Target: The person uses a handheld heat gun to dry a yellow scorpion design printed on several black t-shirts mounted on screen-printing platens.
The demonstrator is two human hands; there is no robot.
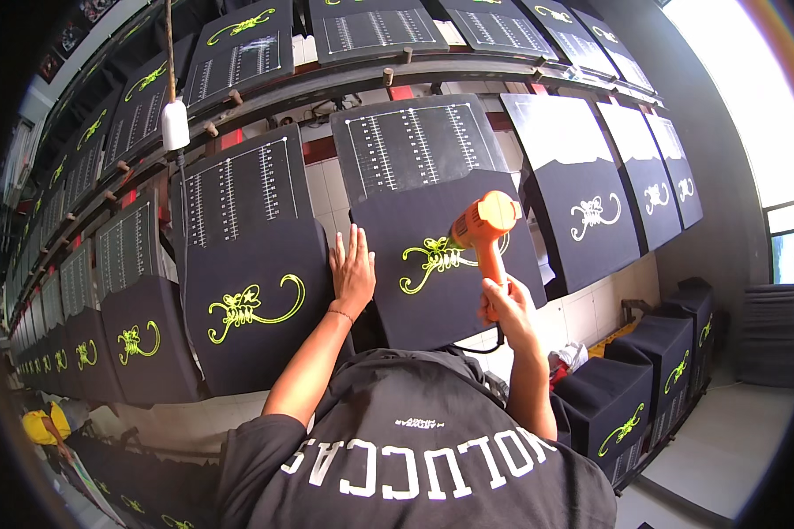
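An orange heat gun [485, 227] is gripped by its handle in my right hand [511, 310], fingers wrapped round it. Its nozzle end hangs over the yellow-green print [425, 267] and hides part of it. The print is on a black shirt [406, 317] pulled over a dark board marked with white scales [423, 145]. My left hand [353, 271] is stretched out with straight fingers by that shirt's left edge, holding nothing. Left of it, another black shirt [256, 353] bears a similar swirling print.
More shirt-covered boards run in a curved row on both sides, with a second row behind a dark rail [326, 78]. A white fixture [175, 125] hangs at upper left. Black-covered boards [604, 401] stand at lower right. A person in yellow [44, 427] is at far lower left.
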